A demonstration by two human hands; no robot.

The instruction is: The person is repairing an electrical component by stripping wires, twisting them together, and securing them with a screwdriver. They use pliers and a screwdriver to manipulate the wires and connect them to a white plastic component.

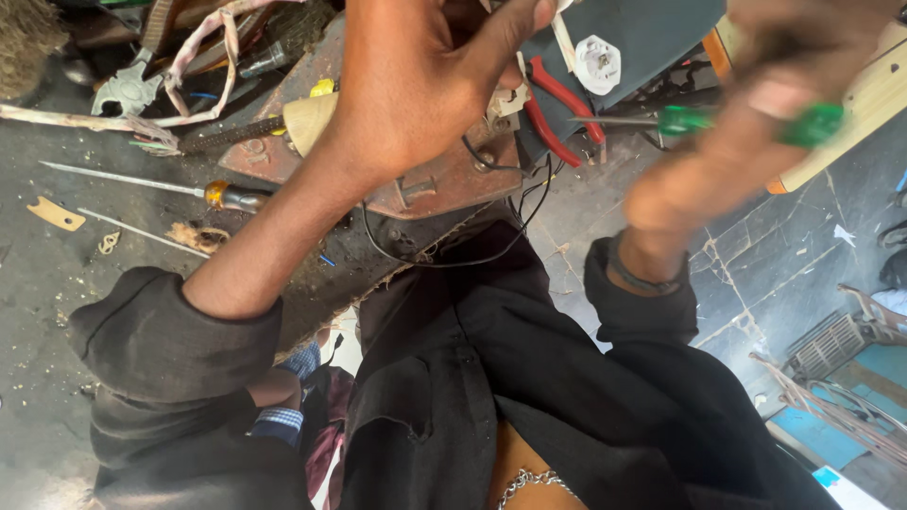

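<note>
Black sleeves come first, rolled back at both forearms, with the person's dark shirt filling the near ground between them. Above the right sleeve the right hand (746, 123) is blurred, but it is plainly clenched round the green-handled screwdriver (737, 121). The handle lies inside the fist and the thin metal shank runs out level toward the left, so the tool's long axis is close to horizontal and its tip points at the middle of the work, just beside the red-handled pliers (557, 109).

Across from it, the left hand (416, 85) is closed, thumb and fingers bent over something small and pale; what exactly it pinches I cannot tell, since the palm hides it. That hand sits over the near edge of the rusty metal plate (444, 184), and thin black wires (453, 255) loop down from under it over the plate's near corner.

So the screwdriver tip lies to the right of the left hand, near it but apart, and the right hand alone carries the tool.

Further back on the grimy worktop (57, 283) lies a second screwdriver with an amber handle (222, 195), its long shank pointing left, well apart from both hands. Beyond, near the far edge, a white socket piece (597, 63) sits on a dark panel.
</note>
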